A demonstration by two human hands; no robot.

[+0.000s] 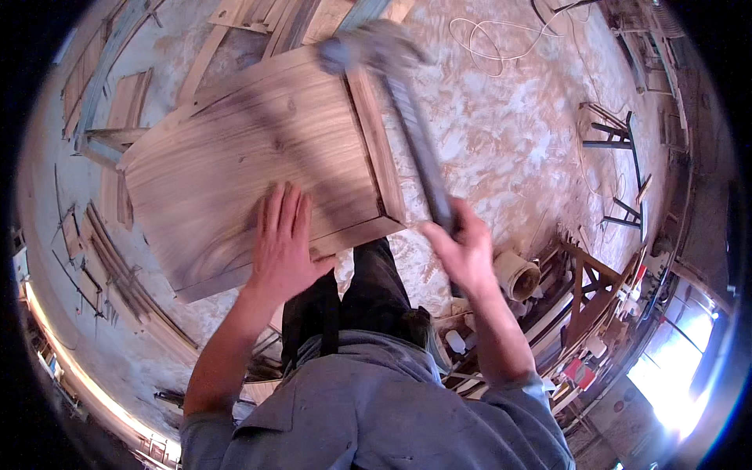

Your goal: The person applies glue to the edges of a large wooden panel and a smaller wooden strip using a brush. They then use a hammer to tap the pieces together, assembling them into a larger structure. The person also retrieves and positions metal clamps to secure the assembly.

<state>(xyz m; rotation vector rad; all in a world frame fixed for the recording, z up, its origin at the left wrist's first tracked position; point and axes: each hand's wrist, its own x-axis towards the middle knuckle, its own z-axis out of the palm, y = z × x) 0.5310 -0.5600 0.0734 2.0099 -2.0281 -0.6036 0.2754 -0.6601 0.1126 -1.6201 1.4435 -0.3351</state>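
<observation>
A wide wooden panel (227,172) with visible grain lies in front of me, and a wooden strip (374,149) runs along its right edge with a dark line between the two. Flat on the panel's near part rests my left hand (283,235), fingers stretched out and holding nothing. My right hand (464,247) is wrapped round the lower end of the handle of a hammer (415,133). The hammer's head is smeared by motion and appears over the panel's far right corner; whether it touches the wood I cannot tell.
Boards (258,16) lie on the floor beyond the panel, and long strips (129,262) at the left. A pale cord (501,55) curls at the far right. Dark metal frames (619,141) stand on the right. A round container (518,276) and piled offcuts sit near my right arm.
</observation>
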